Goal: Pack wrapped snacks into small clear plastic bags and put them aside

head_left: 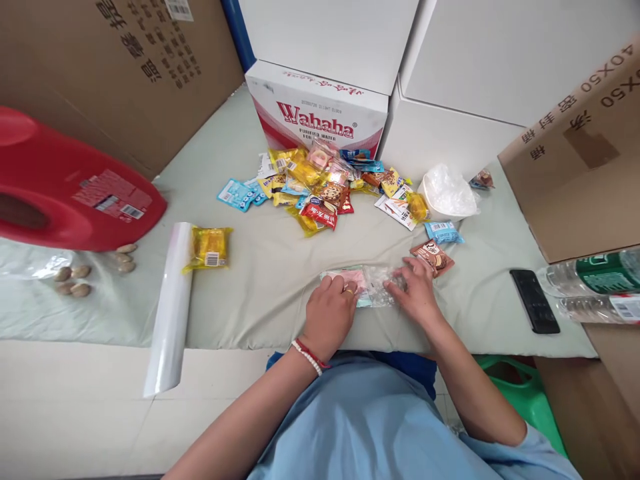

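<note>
A small clear plastic bag point(379, 283) lies flat near the table's front edge, with something pink and pale green showing at its left part. My left hand point(329, 312) is closed over that left part, its fingers curled and covering some of it. On the bag's crinkled right end rests my right hand point(419, 291), thumb and fingers spread apart and touching the plastic. Just beyond the right fingers is a brown snack packet point(433, 256), partly covered by them. A blue snack packet point(444, 232) lies farther back.
Wrapped snacks point(320, 212) are heaped before a Wahaha carton point(320, 110). A white bowl point(450, 215) holds clear plastic. Leftward are a yellow packet point(210, 248), a plastic roll point(173, 300) overhanging the edge, and a red jug point(100, 193). A phone point(534, 300) and bottles point(600, 275) lie right.
</note>
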`<state>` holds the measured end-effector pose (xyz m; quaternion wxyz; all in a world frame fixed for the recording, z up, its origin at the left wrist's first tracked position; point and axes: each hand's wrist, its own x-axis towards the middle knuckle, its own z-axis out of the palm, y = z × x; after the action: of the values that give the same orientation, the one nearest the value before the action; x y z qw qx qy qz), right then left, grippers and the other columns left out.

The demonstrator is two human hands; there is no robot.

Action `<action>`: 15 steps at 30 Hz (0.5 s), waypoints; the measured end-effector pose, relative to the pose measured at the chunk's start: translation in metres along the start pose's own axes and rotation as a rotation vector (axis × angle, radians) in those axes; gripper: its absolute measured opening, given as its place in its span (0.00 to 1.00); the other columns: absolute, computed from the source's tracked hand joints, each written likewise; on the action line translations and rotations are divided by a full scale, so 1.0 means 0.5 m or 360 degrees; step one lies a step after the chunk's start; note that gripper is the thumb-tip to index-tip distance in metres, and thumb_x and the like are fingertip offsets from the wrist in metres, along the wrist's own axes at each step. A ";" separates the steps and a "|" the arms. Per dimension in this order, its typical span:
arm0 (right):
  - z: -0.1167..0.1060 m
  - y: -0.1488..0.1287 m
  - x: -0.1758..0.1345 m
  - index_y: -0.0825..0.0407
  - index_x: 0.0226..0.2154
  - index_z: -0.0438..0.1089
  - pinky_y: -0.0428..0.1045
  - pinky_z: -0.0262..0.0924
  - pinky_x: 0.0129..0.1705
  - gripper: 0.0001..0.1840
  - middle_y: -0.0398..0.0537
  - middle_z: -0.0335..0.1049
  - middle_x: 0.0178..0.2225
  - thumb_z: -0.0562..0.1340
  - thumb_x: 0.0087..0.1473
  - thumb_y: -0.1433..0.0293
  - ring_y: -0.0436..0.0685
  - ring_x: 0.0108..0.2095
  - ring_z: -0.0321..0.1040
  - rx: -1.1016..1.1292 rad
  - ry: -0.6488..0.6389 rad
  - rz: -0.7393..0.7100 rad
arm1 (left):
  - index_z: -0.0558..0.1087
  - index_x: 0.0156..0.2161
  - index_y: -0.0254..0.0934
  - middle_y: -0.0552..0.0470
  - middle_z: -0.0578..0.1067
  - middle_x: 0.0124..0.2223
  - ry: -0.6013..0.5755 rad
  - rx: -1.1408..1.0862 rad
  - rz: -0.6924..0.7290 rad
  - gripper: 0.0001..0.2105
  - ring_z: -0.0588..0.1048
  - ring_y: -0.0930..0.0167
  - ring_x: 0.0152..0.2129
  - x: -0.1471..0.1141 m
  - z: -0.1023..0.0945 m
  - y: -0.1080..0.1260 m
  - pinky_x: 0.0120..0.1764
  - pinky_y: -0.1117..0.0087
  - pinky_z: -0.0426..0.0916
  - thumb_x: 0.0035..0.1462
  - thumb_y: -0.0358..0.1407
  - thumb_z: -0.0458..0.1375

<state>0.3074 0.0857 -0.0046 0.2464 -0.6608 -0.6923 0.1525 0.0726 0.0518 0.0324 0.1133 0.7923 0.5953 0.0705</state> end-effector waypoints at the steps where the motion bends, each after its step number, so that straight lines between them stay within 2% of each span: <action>1: 0.000 -0.006 0.001 0.49 0.34 0.75 0.68 0.53 0.65 0.14 0.60 0.69 0.57 0.65 0.58 0.55 0.73 0.64 0.56 0.0082 -0.0032 -0.0032 | 0.77 0.50 0.40 0.45 0.75 0.42 0.0039 0.0020 0.0020 0.10 0.71 0.59 0.45 -0.001 0.004 -0.001 0.41 0.59 0.64 0.69 0.39 0.56; 2: -0.004 -0.015 0.000 0.49 0.33 0.73 0.65 0.57 0.62 0.13 0.58 0.71 0.54 0.63 0.59 0.56 0.70 0.60 0.62 0.0189 -0.0058 -0.0038 | 0.77 0.49 0.40 0.45 0.75 0.42 0.0065 0.0033 0.0029 0.10 0.71 0.59 0.44 -0.002 0.007 -0.002 0.41 0.59 0.64 0.69 0.39 0.56; 4: -0.019 -0.044 0.000 0.48 0.34 0.70 0.56 0.65 0.50 0.12 0.51 0.74 0.42 0.61 0.62 0.57 0.62 0.44 0.70 0.0430 -0.0108 0.0033 | 0.78 0.49 0.40 0.45 0.75 0.41 0.0109 0.0057 0.0034 0.11 0.71 0.59 0.43 -0.005 0.014 -0.001 0.40 0.58 0.63 0.70 0.39 0.54; 6: -0.027 -0.086 0.003 0.47 0.34 0.67 0.50 0.62 0.37 0.12 0.43 0.70 0.31 0.59 0.64 0.57 0.55 0.31 0.67 0.0583 -0.0167 0.0094 | 0.78 0.48 0.40 0.44 0.75 0.40 0.0150 0.0076 0.0051 0.11 0.71 0.59 0.43 -0.006 0.021 0.003 0.39 0.58 0.63 0.71 0.38 0.53; 7: -0.025 -0.110 0.006 0.47 0.34 0.66 0.48 0.60 0.34 0.11 0.41 0.68 0.28 0.59 0.64 0.58 0.54 0.28 0.64 0.0615 -0.0217 0.0069 | 0.78 0.48 0.39 0.44 0.76 0.40 0.0170 0.0080 0.0064 0.12 0.72 0.58 0.43 -0.006 0.024 0.005 0.40 0.57 0.63 0.71 0.37 0.52; 11: 0.027 -0.191 0.022 0.47 0.33 0.63 0.48 0.56 0.34 0.07 0.40 0.67 0.27 0.57 0.64 0.64 0.54 0.29 0.64 0.0601 -0.0468 -0.0217 | 0.79 0.44 0.34 0.40 0.77 0.41 0.0174 -0.0025 0.0107 0.11 0.73 0.56 0.43 -0.008 0.030 -0.011 0.42 0.55 0.67 0.68 0.31 0.53; 13: 0.059 -0.206 0.025 0.47 0.34 0.62 0.48 0.56 0.35 0.08 0.41 0.67 0.28 0.56 0.65 0.64 0.55 0.30 0.64 0.0602 -0.0537 -0.0263 | 0.80 0.42 0.33 0.40 0.78 0.42 0.0154 -0.0225 0.0187 0.10 0.74 0.57 0.42 -0.015 0.027 -0.039 0.44 0.55 0.69 0.66 0.30 0.54; 15: 0.080 -0.206 0.023 0.47 0.35 0.62 0.49 0.57 0.36 0.09 0.42 0.68 0.28 0.55 0.67 0.63 0.55 0.31 0.64 0.0587 -0.0548 -0.0294 | 0.79 0.46 0.35 0.43 0.79 0.43 0.0175 -0.0567 0.0277 0.11 0.75 0.60 0.42 -0.028 0.023 -0.073 0.47 0.57 0.71 0.66 0.32 0.55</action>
<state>0.1991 0.0936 0.0191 0.2543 -0.5031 -0.7419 0.3631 0.0379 0.0468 0.0119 0.2124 0.8032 0.5079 0.2274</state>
